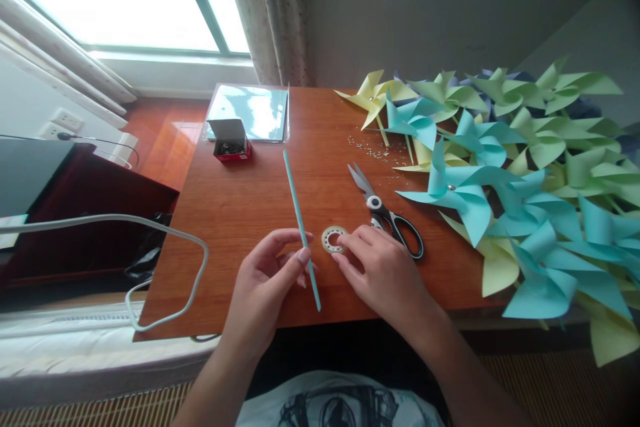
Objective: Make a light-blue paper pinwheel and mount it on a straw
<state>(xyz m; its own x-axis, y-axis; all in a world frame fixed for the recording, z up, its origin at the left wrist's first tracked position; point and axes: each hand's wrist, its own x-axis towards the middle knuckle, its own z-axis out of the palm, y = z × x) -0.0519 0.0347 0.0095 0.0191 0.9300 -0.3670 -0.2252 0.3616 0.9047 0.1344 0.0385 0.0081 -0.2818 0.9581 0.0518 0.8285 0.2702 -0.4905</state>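
Note:
A thin light-blue stick [295, 203], perhaps rolled paper, is pinched between the thumb and fingers of my left hand [267, 273]. It tilts slightly, its far end leaning left above the table. At the near middle of the table is a small roll of clear tape [327, 240] with a white core. My right hand [383, 267] has its thumb and fingertips on the right side of this roll, closed at its rim. Just beyond that hand are scissors [374, 203] with black and white handles, blades pointing away. Part of one handle is hidden behind my fingers.
Many paper pinwheels [455, 190] in blue, yellow and green cover the right side. Tiny silvery bits [375, 150] are scattered near them. A small open red box [233, 140] stands before a pack of shiny sheets [250, 112]. A white cable [200, 267] loops at the left edge.

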